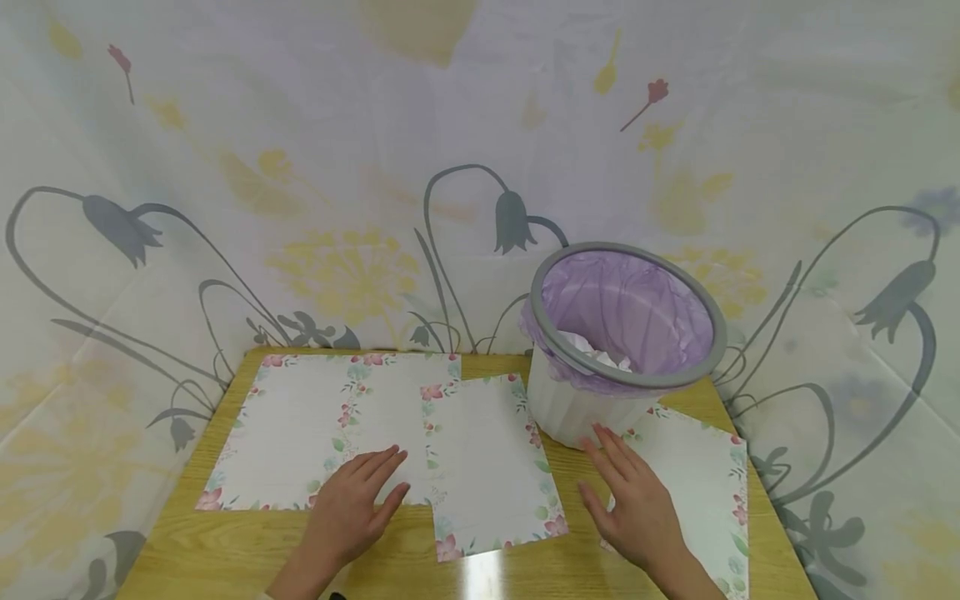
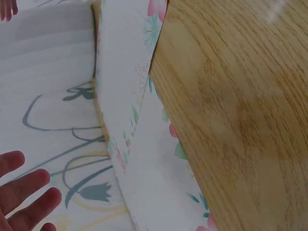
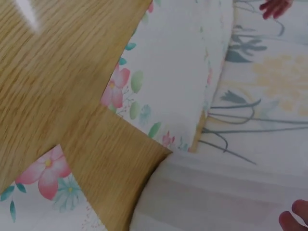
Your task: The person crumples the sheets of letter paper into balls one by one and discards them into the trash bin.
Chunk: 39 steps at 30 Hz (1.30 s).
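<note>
In the head view, my left hand is held with straight fingers over the lower edge of a flower-bordered sheet of paper. Its fingers show at the lower left of the left wrist view, holding nothing. My right hand has its fingers extended, overlapping another bordered sheet, with the fingertips near the base of a white waste bin. Between the hands lies a third sheet, set at a slight slant. Further left is one more sheet, beside the one under my left hand.
The bin has a grey rim and a purple liner, with crumpled white paper inside. Everything stands on a wooden table. A flower-printed cloth hangs behind and at both sides.
</note>
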Tool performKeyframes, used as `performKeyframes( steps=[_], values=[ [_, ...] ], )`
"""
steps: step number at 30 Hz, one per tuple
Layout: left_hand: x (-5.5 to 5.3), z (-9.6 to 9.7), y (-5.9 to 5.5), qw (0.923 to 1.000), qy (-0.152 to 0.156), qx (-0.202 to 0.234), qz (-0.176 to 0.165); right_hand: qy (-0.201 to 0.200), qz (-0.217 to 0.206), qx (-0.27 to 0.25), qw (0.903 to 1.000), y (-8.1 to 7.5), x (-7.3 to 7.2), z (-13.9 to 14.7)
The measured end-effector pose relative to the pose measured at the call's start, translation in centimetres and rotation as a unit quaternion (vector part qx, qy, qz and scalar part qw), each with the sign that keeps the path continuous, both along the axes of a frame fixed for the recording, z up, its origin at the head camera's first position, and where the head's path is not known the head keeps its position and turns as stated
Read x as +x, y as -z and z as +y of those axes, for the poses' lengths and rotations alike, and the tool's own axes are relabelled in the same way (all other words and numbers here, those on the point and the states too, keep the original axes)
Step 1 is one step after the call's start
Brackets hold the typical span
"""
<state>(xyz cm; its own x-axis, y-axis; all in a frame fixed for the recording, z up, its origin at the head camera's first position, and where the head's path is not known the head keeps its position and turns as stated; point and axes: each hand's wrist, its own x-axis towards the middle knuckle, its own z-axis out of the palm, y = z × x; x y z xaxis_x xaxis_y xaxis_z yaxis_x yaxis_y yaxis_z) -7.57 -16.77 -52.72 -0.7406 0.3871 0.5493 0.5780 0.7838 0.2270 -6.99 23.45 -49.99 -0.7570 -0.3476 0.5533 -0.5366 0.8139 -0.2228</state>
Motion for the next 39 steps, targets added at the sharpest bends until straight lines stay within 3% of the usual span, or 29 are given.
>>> performKeyframes(
  steps=[7, 11, 17, 20, 25, 29, 31, 34, 37, 39],
  values=[
    [-0.4, 1.3, 0.9, 0.9996, -0.005, 0.022, -0.017, 0.032, -0.007, -0.059, 0.9977, 1.0, -0.4, 0.0],
    [-0.8, 1.8, 1.7, 0.9988, -0.004, 0.043, -0.025, 0.051, -0.032, -0.1, 0.9932, 1.9, -0.8, -0.1],
    [-1.2, 2.7, 2.9, 0.9969, -0.024, 0.058, -0.048, 0.066, -0.096, -0.181, 0.9766, 3.6, -1.0, -0.7],
    [-1.3, 3.1, 3.3, 0.9931, -0.043, 0.068, -0.085, 0.074, -0.127, -0.214, 0.9657, 4.7, -1.1, -1.2],
    [-1.6, 3.7, 3.9, 0.9802, -0.071, 0.086, -0.164, 0.07, -0.159, -0.25, 0.9525, 6.8, -1.4, -2.3],
    [-1.9, 4.1, 5.0, 0.9712, -0.075, 0.095, -0.205, 0.081, -0.181, -0.274, 0.9411, 8.2, -1.5, -3.0],
    [-2.0, 4.4, 5.7, 0.969, -0.073, 0.103, -0.212, 0.093, -0.2, -0.286, 0.9327, 8.8, -1.5, -3.3],
    [-2.3, 4.8, 6.7, 0.9709, -0.061, 0.122, -0.197, 0.097, -0.215, -0.308, 0.9219, 9.6, -1.6, -3.8],
    [-2.5, 5.1, 7.6, 0.9742, -0.042, 0.137, -0.175, 0.08, -0.208, -0.324, 0.9193, 10.6, -1.7, -4.3],
    [-2.6, 5.3, 8.0, 0.9748, -0.028, 0.142, -0.17, 0.07, -0.193, -0.325, 0.9234, 11.1, -1.8, -4.5]
  ],
)
